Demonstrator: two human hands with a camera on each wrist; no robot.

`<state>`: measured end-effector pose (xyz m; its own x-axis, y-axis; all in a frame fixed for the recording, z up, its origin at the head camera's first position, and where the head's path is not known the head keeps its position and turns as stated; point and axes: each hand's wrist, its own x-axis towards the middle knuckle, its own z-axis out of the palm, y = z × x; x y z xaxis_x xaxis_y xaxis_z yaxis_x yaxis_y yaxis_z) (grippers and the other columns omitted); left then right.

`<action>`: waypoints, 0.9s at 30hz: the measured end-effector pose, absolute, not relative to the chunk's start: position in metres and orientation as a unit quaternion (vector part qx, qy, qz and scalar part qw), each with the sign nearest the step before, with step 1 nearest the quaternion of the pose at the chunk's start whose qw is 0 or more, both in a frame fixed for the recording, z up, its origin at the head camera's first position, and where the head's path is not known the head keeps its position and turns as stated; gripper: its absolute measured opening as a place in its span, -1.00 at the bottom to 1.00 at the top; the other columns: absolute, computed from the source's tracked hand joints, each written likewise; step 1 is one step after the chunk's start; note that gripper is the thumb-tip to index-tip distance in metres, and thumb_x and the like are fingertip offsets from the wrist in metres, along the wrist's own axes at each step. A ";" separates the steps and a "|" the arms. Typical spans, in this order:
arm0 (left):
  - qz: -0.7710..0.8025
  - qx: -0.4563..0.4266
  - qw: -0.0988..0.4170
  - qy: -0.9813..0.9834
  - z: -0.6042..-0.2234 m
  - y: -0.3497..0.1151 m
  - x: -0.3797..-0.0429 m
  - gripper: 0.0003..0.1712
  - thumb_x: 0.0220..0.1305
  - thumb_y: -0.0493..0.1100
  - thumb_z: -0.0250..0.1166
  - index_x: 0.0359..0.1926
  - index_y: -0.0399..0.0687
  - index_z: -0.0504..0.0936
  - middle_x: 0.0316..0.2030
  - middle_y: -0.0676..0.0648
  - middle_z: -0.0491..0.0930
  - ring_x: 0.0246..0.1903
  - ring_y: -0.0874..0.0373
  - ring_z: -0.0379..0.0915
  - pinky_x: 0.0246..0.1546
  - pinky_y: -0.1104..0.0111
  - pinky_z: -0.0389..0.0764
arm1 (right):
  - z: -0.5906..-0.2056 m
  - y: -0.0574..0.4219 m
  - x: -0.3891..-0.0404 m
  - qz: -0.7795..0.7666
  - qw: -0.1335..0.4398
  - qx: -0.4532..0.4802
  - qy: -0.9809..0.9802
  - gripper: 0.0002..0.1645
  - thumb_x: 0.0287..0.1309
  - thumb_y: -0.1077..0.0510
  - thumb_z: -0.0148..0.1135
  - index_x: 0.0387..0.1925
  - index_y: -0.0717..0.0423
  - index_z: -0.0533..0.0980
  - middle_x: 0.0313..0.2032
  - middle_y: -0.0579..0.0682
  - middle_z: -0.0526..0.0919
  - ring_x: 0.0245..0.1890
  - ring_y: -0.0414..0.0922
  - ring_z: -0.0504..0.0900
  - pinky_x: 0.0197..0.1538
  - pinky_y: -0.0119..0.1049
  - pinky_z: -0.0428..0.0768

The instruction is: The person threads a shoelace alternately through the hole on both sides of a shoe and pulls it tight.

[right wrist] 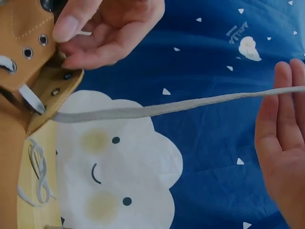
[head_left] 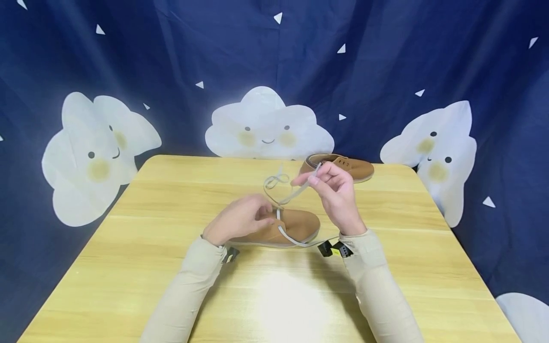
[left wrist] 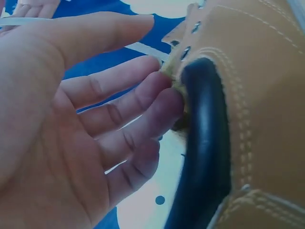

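Grey lace [right wrist: 143, 112] is pinched by the raised right hand [head_left: 337, 196].

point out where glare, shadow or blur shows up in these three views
Head view: blown-out glare on the near part of the table, soft shadows alongside the left sleeve and right sleeve; left wrist view: dim and bluish, with a sheen on the dark shoe collar; right wrist view: small lettering on the backdrop too fuzzy to read.

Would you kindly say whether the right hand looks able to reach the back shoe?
Probably yes: nothing visible blocks the right hand from the back shoe, though it holds a lace.
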<state>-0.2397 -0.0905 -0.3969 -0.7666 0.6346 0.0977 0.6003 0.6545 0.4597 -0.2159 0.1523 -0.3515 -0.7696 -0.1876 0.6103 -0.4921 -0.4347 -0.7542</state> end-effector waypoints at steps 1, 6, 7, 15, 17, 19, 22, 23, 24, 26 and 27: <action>0.233 0.339 0.040 0.910 -0.398 -0.090 -0.240 -0.74 0.32 -0.03 0.43 -0.06 -0.05 0.73 -0.33 0.11 0.64 -0.36 0.28 0.50 -0.26 0.39 0.59 | -0.353 0.152 -0.216 0.780 0.093 0.330 -0.524 -0.68 0.34 0.49 0.03 -0.33 0.04 0.53 -0.26 0.02 0.85 -0.17 -0.09 0.82 0.19 -0.25 0.63; 0.222 0.335 0.060 0.914 -0.402 -0.091 -0.242 -0.78 0.31 -0.04 0.44 -0.11 -0.03 0.74 -0.49 0.11 0.50 -0.49 0.26 0.36 -0.42 0.41 0.43 | -0.356 0.149 -0.217 0.771 0.075 0.347 -0.529 -0.73 0.32 0.47 0.10 -0.32 0.05 0.55 -0.30 -0.02 0.81 -0.18 -0.06 0.80 0.17 -0.14 0.68; 0.221 0.335 0.063 0.914 -0.403 -0.091 -0.242 -0.78 0.32 -0.03 0.44 -0.12 -0.03 0.74 -0.51 0.10 0.47 -0.50 0.26 0.34 -0.44 0.41 0.41 | -0.356 0.148 -0.217 0.769 0.073 0.350 -0.531 -0.73 0.32 0.46 0.12 -0.32 0.04 0.56 -0.31 -0.03 0.80 -0.19 -0.06 0.79 0.14 -0.13 0.70; 0.240 0.325 0.090 0.910 -0.407 -0.092 -0.245 -0.77 0.32 -0.07 0.43 -0.07 -0.05 0.74 -0.54 0.10 0.45 -0.54 0.27 0.30 -0.48 0.43 0.37 | -0.355 0.149 -0.212 0.747 0.057 0.359 -0.557 -0.69 0.22 0.49 0.24 -0.29 0.03 0.68 -0.27 -0.06 0.75 -0.23 -0.11 0.77 -0.01 -0.24 0.76; 0.239 0.326 0.090 0.910 -0.407 -0.092 -0.245 -0.77 0.32 -0.07 0.43 -0.07 -0.05 0.74 -0.54 0.10 0.45 -0.54 0.28 0.30 -0.47 0.43 0.37 | -0.354 0.149 -0.211 0.748 0.054 0.361 -0.554 -0.70 0.23 0.48 0.25 -0.27 0.03 0.69 -0.25 -0.07 0.75 -0.24 -0.12 0.77 -0.03 -0.25 0.76; 0.239 0.326 0.092 0.910 -0.407 -0.092 -0.245 -0.77 0.32 -0.07 0.44 -0.07 -0.04 0.74 -0.53 0.11 0.45 -0.54 0.28 0.30 -0.47 0.42 0.37 | -0.354 0.148 -0.210 0.749 0.052 0.362 -0.553 -0.71 0.24 0.47 0.26 -0.25 0.03 0.69 -0.24 -0.08 0.75 -0.25 -0.13 0.76 -0.05 -0.26 0.76; 0.236 0.326 0.095 0.911 -0.407 -0.092 -0.246 -0.79 0.32 -0.06 0.43 -0.09 -0.01 0.74 -0.53 0.11 0.45 -0.54 0.28 0.31 -0.48 0.42 0.36 | -0.353 0.149 -0.209 0.741 0.046 0.354 -0.568 -0.67 0.26 0.46 0.26 -0.16 -0.02 0.69 -0.26 -0.13 0.78 -0.28 -0.16 0.78 -0.09 -0.29 0.75; 0.237 0.326 0.096 0.910 -0.408 -0.092 -0.245 -0.80 0.32 -0.06 0.43 -0.11 -0.01 0.74 -0.53 0.11 0.45 -0.54 0.28 0.31 -0.48 0.42 0.36 | -0.352 0.149 -0.208 0.735 0.043 0.352 -0.578 -0.65 0.27 0.45 0.26 -0.12 -0.04 0.70 -0.25 -0.15 0.79 -0.28 -0.18 0.78 -0.10 -0.30 0.75; 0.237 0.325 0.098 0.910 -0.408 -0.092 -0.245 -0.82 0.32 -0.07 0.43 -0.11 0.00 0.73 -0.54 0.11 0.45 -0.55 0.28 0.30 -0.49 0.42 0.35 | -0.352 0.150 -0.208 0.725 0.042 0.350 -0.591 -0.63 0.27 0.44 0.27 -0.09 -0.08 0.71 -0.24 -0.18 0.80 -0.27 -0.21 0.78 -0.10 -0.32 0.75; 0.239 0.326 0.100 0.909 -0.408 -0.092 -0.246 -0.84 0.32 -0.07 0.43 -0.13 0.01 0.73 -0.54 0.11 0.44 -0.55 0.28 0.29 -0.50 0.42 0.35 | -0.352 0.151 -0.205 0.705 0.033 0.353 -0.614 -0.59 0.28 0.42 0.28 -0.04 -0.13 0.72 -0.20 -0.22 0.80 -0.23 -0.25 0.78 -0.08 -0.35 0.75; 0.239 0.326 0.101 0.909 -0.408 -0.092 -0.246 -0.84 0.32 -0.07 0.43 -0.14 0.01 0.73 -0.55 0.11 0.43 -0.55 0.28 0.29 -0.50 0.42 0.34 | -0.351 0.152 -0.204 0.694 0.029 0.359 -0.623 -0.58 0.28 0.41 0.28 -0.03 -0.15 0.72 -0.18 -0.22 0.80 -0.20 -0.26 0.76 -0.06 -0.37 0.73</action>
<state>-0.2456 -0.0917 -0.4081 -0.7667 0.6415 -0.0269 0.5450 0.6724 0.5007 -0.2044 0.1517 -0.3511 -0.7402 -0.4078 0.5346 -0.4881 -0.2211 -0.8443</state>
